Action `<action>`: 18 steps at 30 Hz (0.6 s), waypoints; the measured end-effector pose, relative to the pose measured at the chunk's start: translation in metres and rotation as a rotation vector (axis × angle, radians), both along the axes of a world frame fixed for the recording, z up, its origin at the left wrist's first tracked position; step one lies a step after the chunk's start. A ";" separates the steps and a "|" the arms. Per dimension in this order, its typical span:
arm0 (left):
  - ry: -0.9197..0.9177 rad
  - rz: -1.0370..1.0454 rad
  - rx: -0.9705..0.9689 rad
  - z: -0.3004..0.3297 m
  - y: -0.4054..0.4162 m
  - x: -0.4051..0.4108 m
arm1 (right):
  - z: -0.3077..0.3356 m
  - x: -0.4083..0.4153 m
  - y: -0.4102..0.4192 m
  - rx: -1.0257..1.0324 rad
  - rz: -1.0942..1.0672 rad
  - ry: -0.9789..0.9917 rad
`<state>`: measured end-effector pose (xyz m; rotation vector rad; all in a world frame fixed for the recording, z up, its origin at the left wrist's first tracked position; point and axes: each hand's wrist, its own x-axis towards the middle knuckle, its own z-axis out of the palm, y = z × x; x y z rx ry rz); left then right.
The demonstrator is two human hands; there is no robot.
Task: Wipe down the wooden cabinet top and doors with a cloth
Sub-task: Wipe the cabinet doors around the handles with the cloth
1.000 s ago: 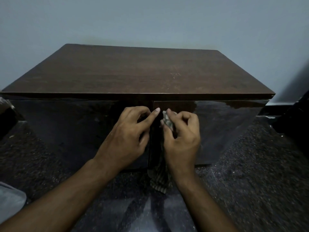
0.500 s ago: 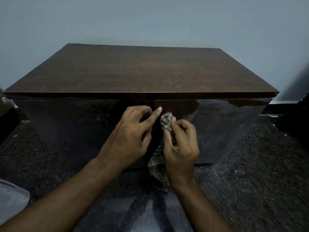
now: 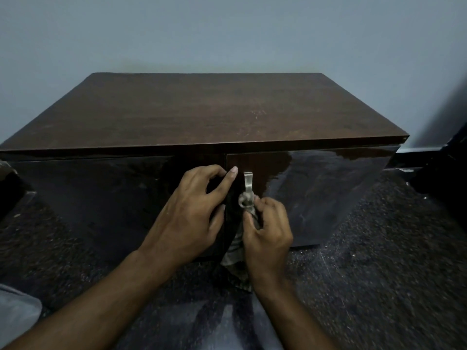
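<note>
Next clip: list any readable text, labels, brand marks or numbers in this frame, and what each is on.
None can be read.
Cabinet top: bare wood grain, a few pale scuff marks, no lettering.
Doors: glossy, only reflections.
Metal handle: no marking visible.
Cloth in the right hand: patterned, no legible print.
Left hand, wall and floor: no text.

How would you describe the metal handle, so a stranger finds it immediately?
Look at the dark wooden cabinet against the wall, at the seam between its two glossy doors. Just right of the seam stands a slim vertical handle; it alone is pale metal, with the cloth bunched at its base.
</note>
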<state>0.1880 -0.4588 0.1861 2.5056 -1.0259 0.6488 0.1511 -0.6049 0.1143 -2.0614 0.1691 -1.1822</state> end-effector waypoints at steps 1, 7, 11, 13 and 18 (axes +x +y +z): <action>-0.009 -0.004 -0.007 0.000 0.000 -0.001 | -0.005 0.000 0.001 0.065 -0.004 0.043; -0.064 -0.050 0.018 -0.003 0.009 0.001 | -0.006 0.011 0.012 0.337 -0.058 0.104; -0.068 -0.037 0.048 -0.007 0.010 0.001 | -0.011 0.009 0.028 0.178 0.030 0.062; -0.073 -0.048 0.057 -0.007 0.010 0.002 | -0.002 0.010 0.033 0.043 0.050 -0.012; -0.054 -0.089 0.050 -0.008 0.014 0.003 | 0.009 0.022 0.032 -0.329 -0.088 -0.004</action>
